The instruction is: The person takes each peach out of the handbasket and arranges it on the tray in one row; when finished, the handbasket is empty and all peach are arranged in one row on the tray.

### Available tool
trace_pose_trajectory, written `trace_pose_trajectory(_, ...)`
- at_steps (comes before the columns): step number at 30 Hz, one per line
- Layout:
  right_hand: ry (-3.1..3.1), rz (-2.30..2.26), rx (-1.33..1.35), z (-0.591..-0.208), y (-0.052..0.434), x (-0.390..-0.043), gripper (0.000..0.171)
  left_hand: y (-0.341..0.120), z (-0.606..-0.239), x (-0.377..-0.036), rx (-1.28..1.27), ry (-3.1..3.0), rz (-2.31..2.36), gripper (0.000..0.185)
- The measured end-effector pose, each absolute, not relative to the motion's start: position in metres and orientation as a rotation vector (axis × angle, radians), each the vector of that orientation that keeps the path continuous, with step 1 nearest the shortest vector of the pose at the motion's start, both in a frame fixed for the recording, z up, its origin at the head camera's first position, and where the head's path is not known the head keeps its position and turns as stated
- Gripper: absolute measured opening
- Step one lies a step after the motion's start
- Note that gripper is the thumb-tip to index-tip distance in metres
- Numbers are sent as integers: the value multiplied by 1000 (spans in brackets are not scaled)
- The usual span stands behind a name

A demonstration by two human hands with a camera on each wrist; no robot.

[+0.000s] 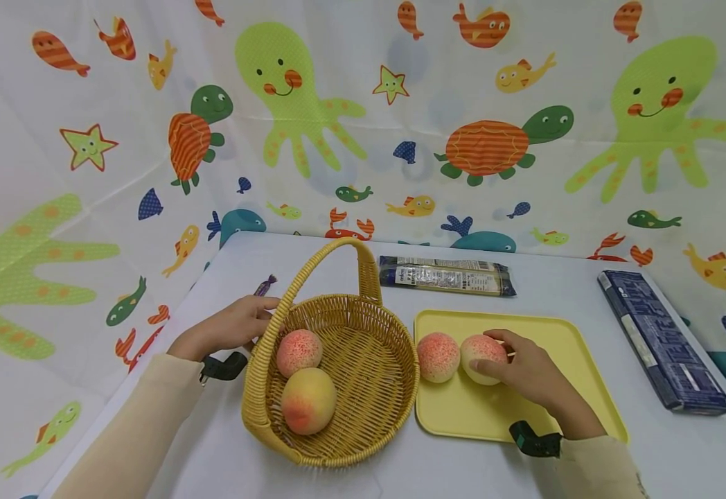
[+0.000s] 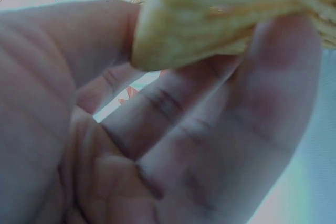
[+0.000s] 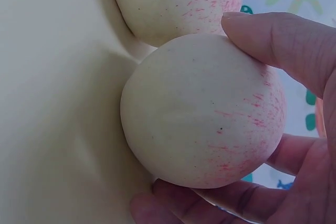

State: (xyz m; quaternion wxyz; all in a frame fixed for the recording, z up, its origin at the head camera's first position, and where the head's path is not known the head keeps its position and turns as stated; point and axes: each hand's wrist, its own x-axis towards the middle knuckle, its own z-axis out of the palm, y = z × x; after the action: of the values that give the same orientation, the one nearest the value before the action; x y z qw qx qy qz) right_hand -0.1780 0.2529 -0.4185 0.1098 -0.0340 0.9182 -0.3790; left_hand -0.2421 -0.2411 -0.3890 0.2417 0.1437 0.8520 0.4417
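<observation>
two peaches on yellow tray (image 1: 562, 333): right hand (image 1: 528, 374) fingers (image 3: 283, 45) curled round near peach (image 1: 481, 357), touching second peach (image 1: 438, 357). left hand (image 1: 232, 326) fingers clamped on basket (image 1: 363, 388) rim. risks: knocking neighbour rolling, smooth skin slipping, basket tipping.

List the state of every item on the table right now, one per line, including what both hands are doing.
Wicker basket: upright, holds two peaches.
Left hand: grips the basket's rim.
Right hand: grips a peach on the yellow tray.
Second tray peach: loose, beside the gripped one.
Two packets: lying flat, closed.
</observation>
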Motion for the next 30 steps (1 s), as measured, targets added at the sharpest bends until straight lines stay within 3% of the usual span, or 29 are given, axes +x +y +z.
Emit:
trace_pose_trajectory(23, 2698, -1113, -105, -417, 252, -177, 79, -240, -390, -242, 401, 2323, 1217, 34)
trace_pose_trajectory(30, 2692, -1104, -102, -416, 251, -174, 86, -241, -389, -242, 396, 2333, 1207, 33)
